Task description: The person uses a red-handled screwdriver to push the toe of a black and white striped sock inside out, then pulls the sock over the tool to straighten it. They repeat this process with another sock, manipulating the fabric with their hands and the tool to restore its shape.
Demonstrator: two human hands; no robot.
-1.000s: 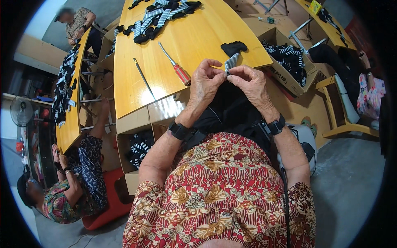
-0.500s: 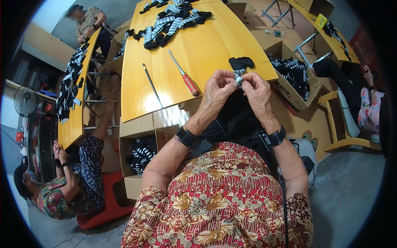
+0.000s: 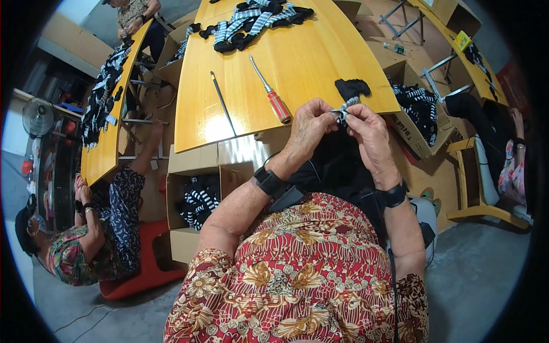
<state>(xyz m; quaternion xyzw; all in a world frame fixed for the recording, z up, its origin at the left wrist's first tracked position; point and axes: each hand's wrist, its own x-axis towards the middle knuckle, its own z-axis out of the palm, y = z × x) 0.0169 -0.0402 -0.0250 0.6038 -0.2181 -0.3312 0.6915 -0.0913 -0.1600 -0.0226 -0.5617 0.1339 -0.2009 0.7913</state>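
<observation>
My left hand point(image 3: 311, 124) and my right hand point(image 3: 369, 132) meet just off the near right edge of the yellow wooden table point(image 3: 311, 66). Fingers and thumbs of both are closed in a pinch on the grey-and-white striped end of a sock point(image 3: 352, 88). Its black part lies bunched on the tabletop beyond my fingertips. To the left of my hands rests a screwdriver point(image 3: 277, 105) with a red handle. Farther left lies a thin dark rod point(image 3: 222, 104). A heap of black and striped socks point(image 3: 246, 27) covers part of the table's far end.
Cardboard boxes holding striped socks stand below the table, one at left point(image 3: 194, 160) and one at right point(image 3: 416, 150). Co-workers sit at left and right; another person is at the far left table point(image 3: 123, 100), which bears more socks. A red chair point(image 3: 150, 260) stands lower left.
The view has shifted, so the table and its things sit slightly higher and to the right. Both hands keep their pinch on the sock, their fingers changed a little in position.
</observation>
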